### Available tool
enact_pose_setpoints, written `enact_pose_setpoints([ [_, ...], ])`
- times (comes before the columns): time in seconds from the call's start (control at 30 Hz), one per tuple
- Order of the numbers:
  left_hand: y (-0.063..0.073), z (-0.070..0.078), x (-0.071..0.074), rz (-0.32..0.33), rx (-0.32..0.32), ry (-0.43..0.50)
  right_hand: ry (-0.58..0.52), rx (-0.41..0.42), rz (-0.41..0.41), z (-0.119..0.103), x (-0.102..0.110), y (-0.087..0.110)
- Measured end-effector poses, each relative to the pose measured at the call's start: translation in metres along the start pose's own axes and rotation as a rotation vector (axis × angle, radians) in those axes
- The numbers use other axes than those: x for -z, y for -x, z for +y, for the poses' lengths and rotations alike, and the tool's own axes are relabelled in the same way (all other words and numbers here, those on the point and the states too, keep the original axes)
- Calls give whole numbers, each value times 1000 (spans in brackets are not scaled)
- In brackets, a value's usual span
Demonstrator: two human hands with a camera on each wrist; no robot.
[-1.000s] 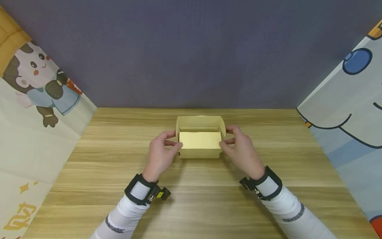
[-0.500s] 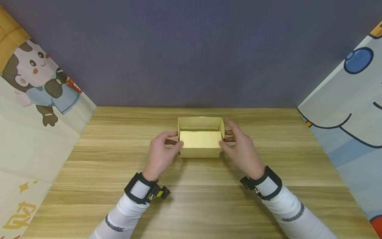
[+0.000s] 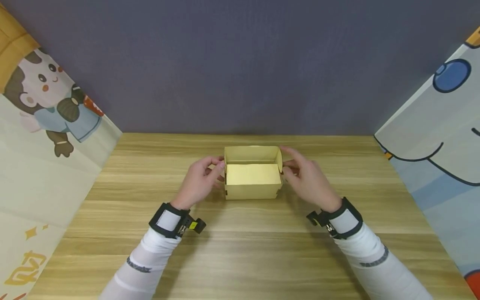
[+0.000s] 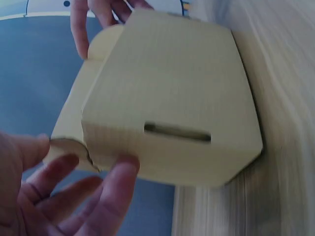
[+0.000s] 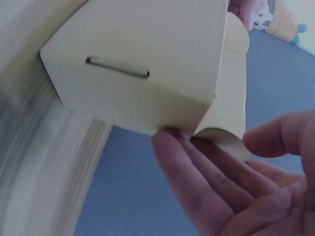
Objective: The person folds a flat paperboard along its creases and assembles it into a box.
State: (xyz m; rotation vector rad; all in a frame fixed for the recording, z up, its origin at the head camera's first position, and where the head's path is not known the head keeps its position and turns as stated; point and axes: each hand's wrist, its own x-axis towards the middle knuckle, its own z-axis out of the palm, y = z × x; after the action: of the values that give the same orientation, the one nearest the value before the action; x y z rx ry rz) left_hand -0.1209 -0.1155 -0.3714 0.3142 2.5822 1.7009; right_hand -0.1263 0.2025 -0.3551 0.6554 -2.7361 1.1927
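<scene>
A pale cardboard box (image 3: 253, 191) stands on the wooden table between both hands, its lid (image 3: 253, 154) raised at the back. Small curved flaps stick out from the lid's two ends. At the box's left end, my left hand (image 3: 200, 179) has its thumb and a finger about the lid's left flap (image 4: 71, 146), while another fingertip touches the side wall. My right hand (image 3: 309, 179) holds the right flap (image 5: 221, 137) between thumb and fingers, its fingertips against the box's right wall. Each wrist view shows a narrow slot in the box's front edge. The inside is mostly hidden by a front panel (image 3: 253, 174).
The wooden table (image 3: 240, 250) spreads around the box. A dark blue-grey wall (image 3: 240, 66) rises behind it. Printed cartoon panels stand at the left (image 3: 48, 166) and right (image 3: 431, 137) sides.
Both thumbs have moved off the front panel's corners, back and outward to the lid's side flaps. The hands have spread slightly apart. The box has stayed nearly in place.
</scene>
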Motion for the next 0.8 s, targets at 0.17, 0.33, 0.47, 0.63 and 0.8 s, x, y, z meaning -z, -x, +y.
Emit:
enact_pose_setpoints([
  [0.17,-5,-5,6,-60,-27,30,-127,-24,-62,3,7,-4],
  [0.33,-8,-6,9,-104,-36,83,-273,-53,-86,8,8,-7],
  [0.47,-9,-7,11,-127,-46,61,-287,-49,-95,9,9,-7],
  [0.63,-9,-7,13,-144,-51,25,-288,-50,-108,10,9,-7],
  [0.8,-8,-9,14,-156,-58,30,-304,-49,-118,11,8,-6],
])
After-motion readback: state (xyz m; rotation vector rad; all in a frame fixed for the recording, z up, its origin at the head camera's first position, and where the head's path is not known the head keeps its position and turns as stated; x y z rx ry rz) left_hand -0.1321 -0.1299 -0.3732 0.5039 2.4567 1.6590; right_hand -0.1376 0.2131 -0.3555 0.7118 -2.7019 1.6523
